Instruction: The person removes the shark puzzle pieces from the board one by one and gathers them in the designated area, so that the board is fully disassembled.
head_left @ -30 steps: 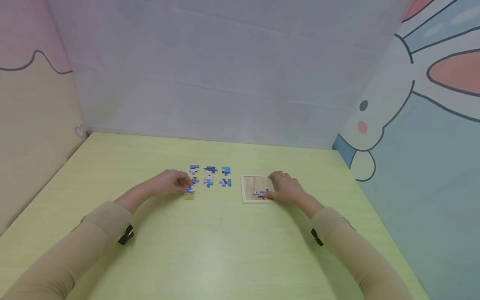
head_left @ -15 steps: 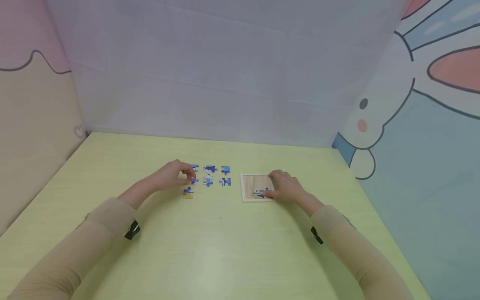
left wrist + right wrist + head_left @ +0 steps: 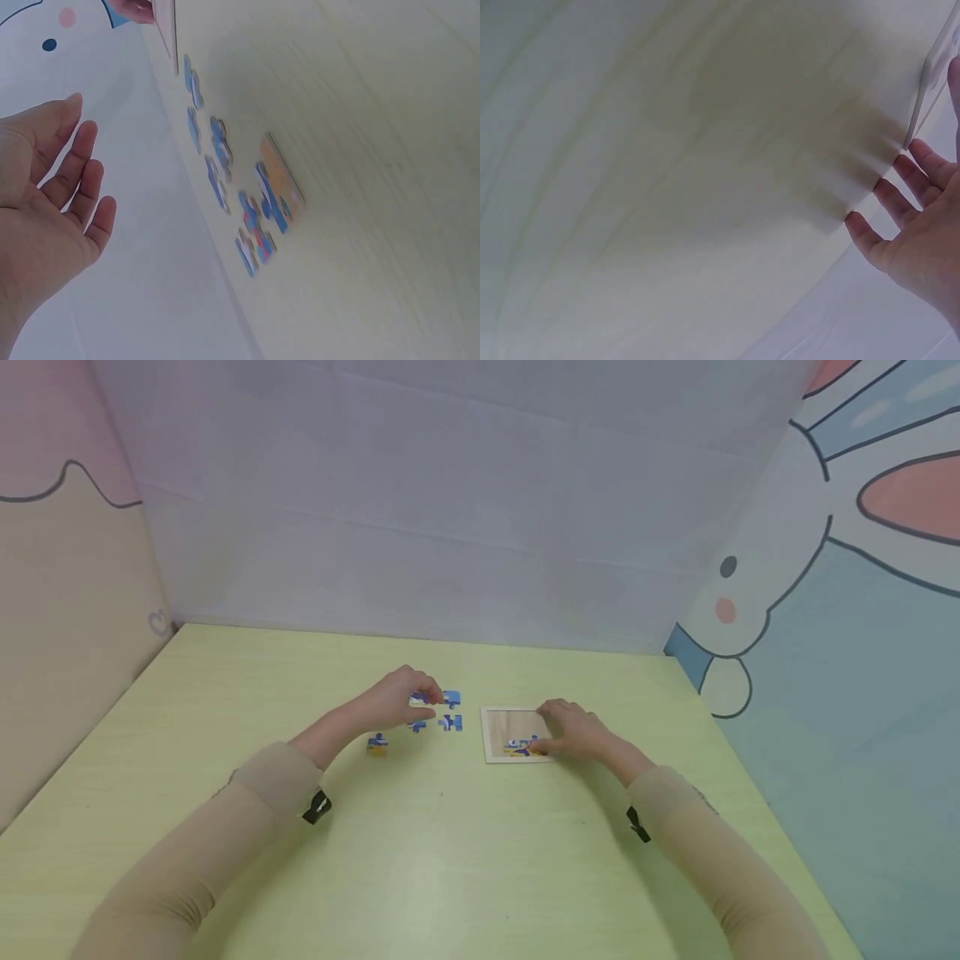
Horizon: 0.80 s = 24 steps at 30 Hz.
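Observation:
My left hand [image 3: 393, 700] hovers over the loose jigsaw pieces, fingers loosely bent and apart from the thumb. Nothing is between its fingers in the left wrist view, where the hand [image 3: 52, 195] stands clear of the table. Under and around it lie several pieces: a blue-and-yellow one [image 3: 377, 744], a blue-and-white one [image 3: 450, 722] and a blue one [image 3: 452, 698]; others are partly hidden. My right hand [image 3: 577, 731] holds the right side of a square wooden puzzle tray [image 3: 486, 737], thumb over its rim. A few joined pieces [image 3: 520, 747] sit along the tray's near edge.
A pale yellow table [image 3: 442, 852] carries everything. Behind it hangs a whitish cloth wall [image 3: 420, 518]. To the right stands a wall with a painted rabbit [image 3: 750, 602].
My left hand has moved right and away from me, from the left column of pieces to above the middle and right ones. The right hand stays at the tray.

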Motion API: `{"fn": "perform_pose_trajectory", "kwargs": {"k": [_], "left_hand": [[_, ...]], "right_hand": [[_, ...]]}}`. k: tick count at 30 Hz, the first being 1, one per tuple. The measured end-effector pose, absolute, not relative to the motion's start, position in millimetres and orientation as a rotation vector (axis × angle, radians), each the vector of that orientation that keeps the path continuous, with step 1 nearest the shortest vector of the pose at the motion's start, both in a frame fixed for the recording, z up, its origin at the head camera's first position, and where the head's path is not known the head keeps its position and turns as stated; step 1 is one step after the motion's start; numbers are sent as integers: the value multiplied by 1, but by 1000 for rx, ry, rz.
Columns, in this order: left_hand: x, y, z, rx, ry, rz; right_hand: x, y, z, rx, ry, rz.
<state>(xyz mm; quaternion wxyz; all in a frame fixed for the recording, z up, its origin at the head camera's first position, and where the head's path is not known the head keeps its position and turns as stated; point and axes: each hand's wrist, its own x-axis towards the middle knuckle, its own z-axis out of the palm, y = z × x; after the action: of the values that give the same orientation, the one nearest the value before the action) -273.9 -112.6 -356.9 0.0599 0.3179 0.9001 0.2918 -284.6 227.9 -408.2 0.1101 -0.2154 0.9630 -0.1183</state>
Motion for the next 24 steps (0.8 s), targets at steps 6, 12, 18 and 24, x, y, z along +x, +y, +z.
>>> {"fn": "perform_pose_trajectory", "kwargs": {"k": [6,12,18,24], "left_hand": [[-276,-82,-357,974,2729,845],[-283,-55,-369,977,2742,789],[-286,-29,-377,970,2734,713],[-290,-10,-390,938,2669,608]], "right_hand": [[-290,236,-409,-681,2794,-355],[-292,239,-409,-726,2790,-347],[-293,240,-410,-734,2793,-342],[-292,241,-410,-735,2790,-342]]}}
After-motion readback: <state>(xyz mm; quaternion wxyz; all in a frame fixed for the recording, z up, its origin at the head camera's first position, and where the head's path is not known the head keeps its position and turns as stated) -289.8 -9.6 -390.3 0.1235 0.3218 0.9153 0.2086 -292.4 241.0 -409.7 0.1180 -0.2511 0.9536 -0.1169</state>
